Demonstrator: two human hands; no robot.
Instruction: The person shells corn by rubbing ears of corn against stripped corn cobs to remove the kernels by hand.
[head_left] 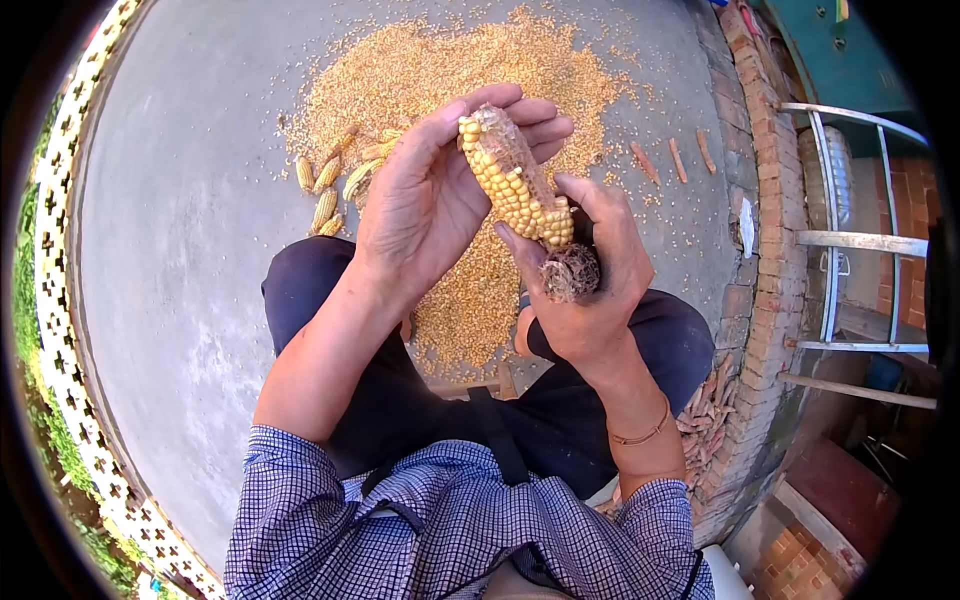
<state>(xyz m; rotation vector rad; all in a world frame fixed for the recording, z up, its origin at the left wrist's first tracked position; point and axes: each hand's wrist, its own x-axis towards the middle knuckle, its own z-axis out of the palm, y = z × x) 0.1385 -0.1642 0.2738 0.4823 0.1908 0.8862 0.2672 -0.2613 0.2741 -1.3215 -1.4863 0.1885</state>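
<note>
A partly shelled ear of corn point(510, 185) is tilted between my hands, yellow kernels along one side and bare cob along its upper right. My right hand point(600, 270) is closed around its lower end, thumb and index finger on the kernels. A dark, frayed round end point(570, 273) sticks out below the ear in the same grip; I cannot tell whether it is a separate cob. My left hand point(430, 195) is open, palm up, its fingers stretched behind the ear's upper end and its thumb beside the tip.
A wide heap of loose kernels point(440, 70) covers the concrete floor ahead and between my legs. Several unshelled ears point(325, 175) lie left of it. Three bare cobs point(678, 160) lie at right, with a cob pile point(708, 410) by the brick edging point(770, 250). A metal railing point(860, 240) stands beyond.
</note>
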